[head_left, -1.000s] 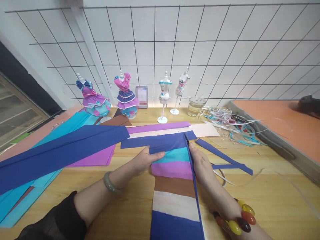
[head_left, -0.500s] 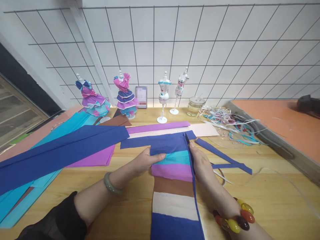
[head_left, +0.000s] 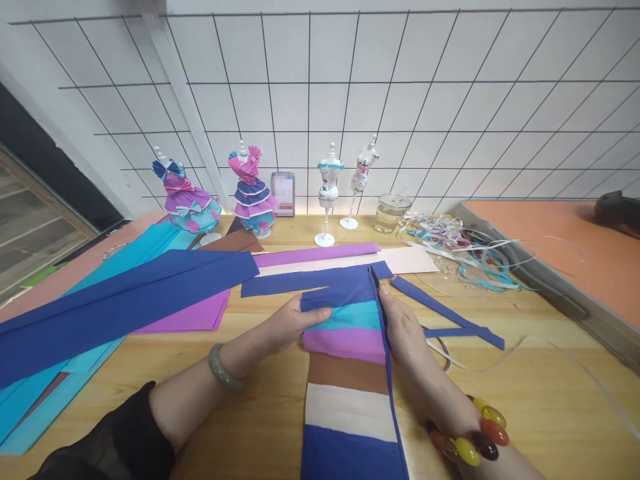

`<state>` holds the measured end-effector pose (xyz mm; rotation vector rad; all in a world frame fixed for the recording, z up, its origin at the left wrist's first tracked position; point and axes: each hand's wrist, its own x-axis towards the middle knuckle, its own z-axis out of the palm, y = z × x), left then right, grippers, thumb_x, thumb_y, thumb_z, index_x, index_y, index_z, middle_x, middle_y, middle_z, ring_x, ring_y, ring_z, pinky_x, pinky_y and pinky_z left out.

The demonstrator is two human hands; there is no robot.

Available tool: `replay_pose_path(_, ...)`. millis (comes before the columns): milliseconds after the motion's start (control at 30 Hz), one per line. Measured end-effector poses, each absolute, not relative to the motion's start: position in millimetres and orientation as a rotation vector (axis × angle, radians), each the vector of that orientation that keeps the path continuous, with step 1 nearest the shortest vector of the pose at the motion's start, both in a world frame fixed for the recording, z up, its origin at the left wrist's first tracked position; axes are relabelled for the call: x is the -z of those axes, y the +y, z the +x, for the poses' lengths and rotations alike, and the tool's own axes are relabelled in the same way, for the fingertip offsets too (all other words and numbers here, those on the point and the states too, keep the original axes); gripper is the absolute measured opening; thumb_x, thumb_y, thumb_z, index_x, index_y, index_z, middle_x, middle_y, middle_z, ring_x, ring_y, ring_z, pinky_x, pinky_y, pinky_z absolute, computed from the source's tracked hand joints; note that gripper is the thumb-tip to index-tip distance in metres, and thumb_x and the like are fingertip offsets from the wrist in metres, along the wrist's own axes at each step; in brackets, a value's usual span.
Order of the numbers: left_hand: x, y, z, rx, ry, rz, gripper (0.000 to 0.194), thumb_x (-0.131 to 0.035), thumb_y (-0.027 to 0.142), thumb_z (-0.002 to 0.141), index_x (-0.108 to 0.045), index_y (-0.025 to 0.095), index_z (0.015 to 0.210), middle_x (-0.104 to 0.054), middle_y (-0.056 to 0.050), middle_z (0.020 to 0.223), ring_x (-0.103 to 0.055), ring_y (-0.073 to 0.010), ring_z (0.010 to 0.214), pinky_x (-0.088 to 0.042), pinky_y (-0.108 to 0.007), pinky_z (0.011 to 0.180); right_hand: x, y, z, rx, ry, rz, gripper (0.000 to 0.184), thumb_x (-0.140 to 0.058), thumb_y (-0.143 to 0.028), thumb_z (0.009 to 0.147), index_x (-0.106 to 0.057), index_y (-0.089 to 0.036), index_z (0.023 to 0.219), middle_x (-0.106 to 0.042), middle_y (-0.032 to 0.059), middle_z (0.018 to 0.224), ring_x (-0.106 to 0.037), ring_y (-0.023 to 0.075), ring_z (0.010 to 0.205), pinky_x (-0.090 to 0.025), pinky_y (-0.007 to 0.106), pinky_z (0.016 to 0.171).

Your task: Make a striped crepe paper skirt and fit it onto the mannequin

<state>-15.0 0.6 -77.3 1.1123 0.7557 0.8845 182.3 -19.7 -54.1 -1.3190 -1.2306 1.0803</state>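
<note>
A long striped strip of crepe paper (head_left: pixel 347 377), with bands of blue, turquoise, purple, brown and white, runs from mid-table towards me. My left hand (head_left: pixel 295 323) pinches its left edge, thumb on top near the turquoise band. In my right hand (head_left: pixel 403 327) is a pair of dark scissors (head_left: pixel 375 278), its blades at the strip's upper right edge and its handles hidden by my fingers. A narrow blue sliver (head_left: pixel 393 393) runs down along the strip's right side. Cut blue pieces (head_left: pixel 445 309) lie beyond my right hand.
Blue (head_left: pixel 125 287), turquoise and purple paper sheets cover the left side. At the back stand two dressed mannequins (head_left: pixel 253 193), two bare ones (head_left: pixel 329 183), a phone (head_left: pixel 283 195) and a glass cup (head_left: pixel 393 213). Tangled ribbons (head_left: pixel 460 247) lie by the orange-lined tray (head_left: pixel 550 233).
Both hands stay almost where they were. The scissors remain at the strip's right edge, and the view has shifted very slightly.
</note>
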Motion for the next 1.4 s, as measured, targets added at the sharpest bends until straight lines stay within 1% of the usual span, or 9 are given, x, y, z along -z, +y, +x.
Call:
replay_pose_path(167, 76.4, 0.5, -15.0, -0.879, 0.716, 1.119, 0.049, -0.069, 0.029, 0.074, -0.054, 0.019, 0.120, -0.058, -0.009, 0.124, -0.053, -0.0257, 0.113, -0.038, -0.042, 0.099, 55.4, -20.1, 182.9, -1.057, -1.242, -1.349, 0.042, -0.042, -0.056, 0.085, -0.063, -0.021, 0.076, -0.068, 0.0032, 0.072, -0.060, 0.0228, 0.074, -0.047, 0.031, 0.068)
replay_pose_path(333, 73.2, 0.4, -14.9, -0.869, 0.728, 1.118, 0.045, -0.069, 0.029, 0.074, -0.058, 0.017, 0.116, -0.060, -0.010, 0.120, -0.055, -0.0264, 0.109, -0.039, -0.042, 0.096, 55.3, -21.0, 180.7, -1.175, -1.168, -1.296, 0.043, -0.037, -0.058, 0.086, -0.048, -0.023, 0.064, -0.037, -0.0063, 0.042, -0.034, 0.0117, 0.037, -0.029, 0.025, 0.038)
replay_pose_path(567, 68.3, 3.1, -16.4, -0.852, 0.704, 1.047, 0.039, -0.071, 0.029, 0.071, -0.063, 0.017, 0.107, -0.064, -0.009, 0.115, -0.057, -0.0250, 0.105, -0.040, -0.041, 0.095, 53.3, -3.1, 220.8, -1.005, -1.286, -1.553, 0.048, -0.038, -0.062, 0.082, -0.057, -0.018, 0.080, -0.038, -0.0076, 0.043, -0.037, 0.0109, 0.034, -0.030, 0.024, 0.037)
replay_pose_path(700, 65.2, 3.0, -16.6, -0.867, 0.776, 0.937, 0.040, -0.074, 0.030, 0.068, -0.064, 0.016, 0.104, -0.064, -0.011, 0.113, -0.058, -0.0260, 0.105, -0.042, -0.042, 0.094, 60.3, 2.2, 251.6, -0.552, -1.662, -1.912, 0.050, -0.038, -0.063, 0.081, -0.061, -0.021, 0.066, -0.053, 0.0008, 0.044, -0.049, 0.0168, 0.039, -0.036, 0.029, 0.041)
replay_pose_path(867, 60.6, 3.8, -16.8, -0.868, 0.765, 0.852, 0.036, -0.076, 0.029, 0.065, -0.065, 0.013, 0.095, -0.066, -0.012, 0.107, -0.060, -0.0274, 0.102, -0.045, -0.042, 0.091, 69.2, -1.8, 257.1, -0.429, -1.776, -1.994, 0.046, -0.046, -0.063, 0.076, -0.062, -0.024, 0.057, -0.061, 0.0044, 0.048, -0.058, 0.0222, 0.049, -0.039, 0.032, 0.048)
replay_pose_path(1000, 59.7, 7.3, -20.1, -0.917, 0.873, 0.719, 0.040, -0.080, 0.027, 0.059, -0.062, 0.015, 0.093, -0.067, -0.010, 0.106, -0.057, -0.0274, 0.107, -0.045, -0.043, 0.091, 63.5, -1.5, 256.0, -0.315, -1.841, -2.064, 0.047, -0.044, -0.060, 0.079, -0.068, -0.023, 0.064, -0.064, 0.0096, 0.058, -0.063, 0.0290, 0.063, -0.043, 0.039, 0.058)
replay_pose_path(1133, 56.4, 8.5, -23.1, -0.869, 0.847, 0.800, 0.038, -0.080, 0.029, 0.058, -0.063, 0.015, 0.089, -0.068, -0.008, 0.102, -0.055, -0.0265, 0.110, -0.042, -0.040, 0.094, 33.0, -4.5, 238.9, -0.189, -1.782, -1.871, 0.046, -0.047, -0.053, 0.081, -0.068, -0.016, 0.098, -0.066, 0.0174, 0.102, -0.057, 0.0327, 0.102, -0.042, 0.044, 0.084)
replay_pose_path(1267, 52.1, 8.0, -23.5, -0.778, 0.757, 0.869, 0.040, -0.081, 0.029, 0.057, -0.065, 0.016, 0.091, -0.069, -0.007, 0.095, -0.060, -0.0256, 0.101, -0.042, -0.040, 0.091, -5.9, -8.7, 197.8, -0.819, -1.711, -1.497, 0.047, -0.053, -0.054, 0.080, -0.064, -0.020, 0.110, -0.064, 0.0093, 0.115, -0.061, 0.0244, 0.096, -0.048, 0.034, 0.077)
replay_pose_path(1400, 50.8, 9.5, -24.5, -0.740, 0.646, 0.910, 0.039, -0.079, 0.027, 0.059, -0.066, 0.016, 0.094, -0.070, -0.006, 0.092, -0.062, -0.0226, 0.094, -0.042, -0.040, 0.091, -23.8, 4.6, 169.6, -1.204, -1.893, -1.420, 0.030, -0.073, -0.043, 0.063, -0.070, -0.019, 0.079, -0.068, 0.0013, 0.071, -0.057, 0.0149, 0.060, -0.044, 0.026, 0.052)
